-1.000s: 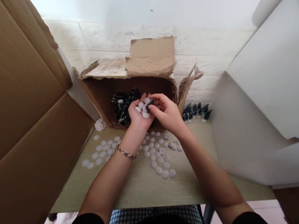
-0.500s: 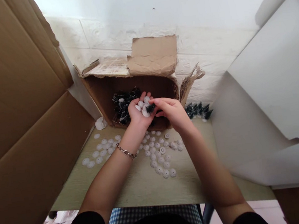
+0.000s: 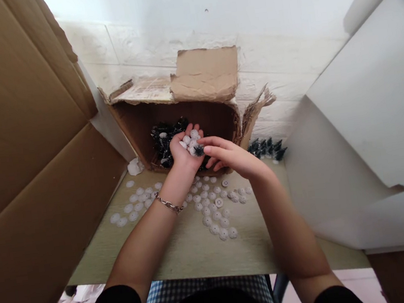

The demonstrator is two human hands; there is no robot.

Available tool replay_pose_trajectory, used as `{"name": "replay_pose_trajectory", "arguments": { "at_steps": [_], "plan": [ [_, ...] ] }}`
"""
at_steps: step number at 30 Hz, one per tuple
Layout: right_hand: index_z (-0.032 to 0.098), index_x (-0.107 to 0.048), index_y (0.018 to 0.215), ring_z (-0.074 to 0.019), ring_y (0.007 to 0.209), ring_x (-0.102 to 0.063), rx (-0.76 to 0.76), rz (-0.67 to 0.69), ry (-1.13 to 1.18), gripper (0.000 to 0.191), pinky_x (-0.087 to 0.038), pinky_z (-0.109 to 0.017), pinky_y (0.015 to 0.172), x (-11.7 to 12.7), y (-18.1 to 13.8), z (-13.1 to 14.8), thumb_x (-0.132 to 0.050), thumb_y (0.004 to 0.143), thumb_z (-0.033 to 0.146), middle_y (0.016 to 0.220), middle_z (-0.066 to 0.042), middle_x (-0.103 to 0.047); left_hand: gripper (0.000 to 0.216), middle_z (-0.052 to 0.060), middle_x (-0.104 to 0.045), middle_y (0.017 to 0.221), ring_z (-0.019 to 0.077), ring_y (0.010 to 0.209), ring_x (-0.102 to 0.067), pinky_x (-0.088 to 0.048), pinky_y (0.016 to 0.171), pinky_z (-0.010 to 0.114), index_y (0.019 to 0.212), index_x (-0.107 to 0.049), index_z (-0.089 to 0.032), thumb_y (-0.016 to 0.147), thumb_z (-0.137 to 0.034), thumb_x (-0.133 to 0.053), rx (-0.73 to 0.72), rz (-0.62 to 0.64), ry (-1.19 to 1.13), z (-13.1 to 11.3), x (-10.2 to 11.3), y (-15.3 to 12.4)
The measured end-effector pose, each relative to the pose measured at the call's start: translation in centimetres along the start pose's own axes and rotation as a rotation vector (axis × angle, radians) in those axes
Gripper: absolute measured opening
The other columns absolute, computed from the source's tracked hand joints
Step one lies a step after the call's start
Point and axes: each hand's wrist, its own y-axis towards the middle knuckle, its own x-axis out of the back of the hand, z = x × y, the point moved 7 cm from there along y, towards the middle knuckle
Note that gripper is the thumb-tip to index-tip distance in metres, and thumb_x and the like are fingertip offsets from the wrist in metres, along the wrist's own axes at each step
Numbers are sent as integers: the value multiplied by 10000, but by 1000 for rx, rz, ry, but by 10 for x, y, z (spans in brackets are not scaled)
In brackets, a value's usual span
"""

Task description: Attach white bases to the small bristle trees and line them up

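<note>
My left hand (image 3: 184,150) is turned palm up and cupped, holding several small white round bases (image 3: 186,139). A miniature dark green tree (image 3: 198,150) with pale tips stands among them at the palm's edge. Beside it is my right hand (image 3: 230,155), its fingers apart and its thumb and index tips close to the tree; whether they touch it I cannot tell. Behind my left hand, more dark miniature trees (image 3: 164,149) are heaped inside an open cardboard box (image 3: 203,106). Many white round bases (image 3: 216,215) lie spread over the table, partly hidden by my left forearm.
A row of small trees (image 3: 266,148) lies right of the box on the table (image 3: 185,253). A large cardboard panel (image 3: 43,187) rises on the left, a white panel (image 3: 337,163) on the right. A crumpled white piece (image 3: 135,167) sits by the box's left corner.
My right fingers have loosened from around the small tree and spread apart. The tree now tilts more toward me in the left palm. My left hand has shifted slightly left.
</note>
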Motion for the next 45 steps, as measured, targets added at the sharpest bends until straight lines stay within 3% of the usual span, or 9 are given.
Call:
{"name": "replay_pose_trajectory", "arguments": {
  "at_steps": [7, 12, 13, 18, 22, 27, 30, 37, 45],
  "plan": [
    [228, -472, 1072, -60, 555, -514, 92, -8, -28, 406, -437, -180, 464, 0, -3, 13, -499, 693, 372, 846, 3, -558, 185, 42, -598, 762, 132, 771, -565, -436, 745, 257, 736, -540, -158, 651, -166, -376, 4, 8, 38, -1, -2, 0],
    [211, -501, 1038, -79, 609, -532, 152, 58, -138, 357, -458, -218, 526, 19, -38, 45, -487, 716, 364, 868, -10, -552, 198, 18, -608, 780, 113, 734, -568, -432, 694, 244, 764, -538, -184, 665, -183, -367, 51, 16, 38, -6, -3, 0],
    [217, -513, 1018, -86, 628, -536, 147, -8, -188, 338, -460, -224, 545, 30, -50, 52, -489, 717, 368, 881, -14, -549, 204, 16, -610, 793, 112, 728, -568, -429, 685, 246, 777, -538, -187, 666, -191, -366, 63, 24, 43, -8, -3, -1],
    [302, -463, 1039, -118, 724, -544, 44, -634, -403, 333, -453, -221, 534, 94, -114, 72, -448, 730, 428, 987, -38, -511, 231, 16, -608, 835, 114, 741, -566, -411, 678, 249, 820, -540, -199, 668, -210, -366, 74, 30, 57, -15, -2, 1],
    [260, -422, 1068, -138, 698, -545, -261, -754, -565, 443, -451, -228, 510, 123, -107, 38, -420, 706, 515, 989, -89, -518, 236, 19, -609, 827, 119, 741, -564, -404, 674, 246, 824, -539, -206, 668, -206, -362, 54, 33, 57, -18, -1, 5],
    [146, -437, 1019, -175, 579, -542, -664, -671, -669, 557, -442, -283, 433, 154, -55, -50, -522, 610, 515, 916, -145, -533, 217, 20, -608, 808, 119, 752, -559, -401, 655, 235, 786, -536, -207, 682, -221, -346, 47, 16, 92, -19, 0, 7],
    [149, -329, 1113, -177, 527, -546, -846, -635, -602, 640, -447, -311, 405, 166, -41, -100, -533, 604, 479, 954, -159, -518, 208, 18, -608, 793, 117, 733, -559, -401, 647, 235, 775, -532, -203, 675, -221, -351, 53, 10, 85, -18, 1, 7],
    [150, -54, 1247, -191, 564, -561, -944, -698, -421, 776, -459, -323, 401, 185, -49, -148, -452, 668, 478, 1055, -207, -453, 227, 20, -613, 799, 113, 699, -565, -404, 649, 241, 806, -536, -206, 672, -212, -354, 53, -7, 77, -17, 6, 9],
    [132, -101, 1243, -183, 592, -558, -980, -645, -267, 637, -463, -294, 421, 179, -52, -161, -344, 750, 455, 963, -190, -493, 251, 33, -613, 845, 125, 718, -569, -407, 651, 246, 848, -541, -205, 673, -204, -361, 56, -5, 73, -14, 6, 9]
  ]
}}
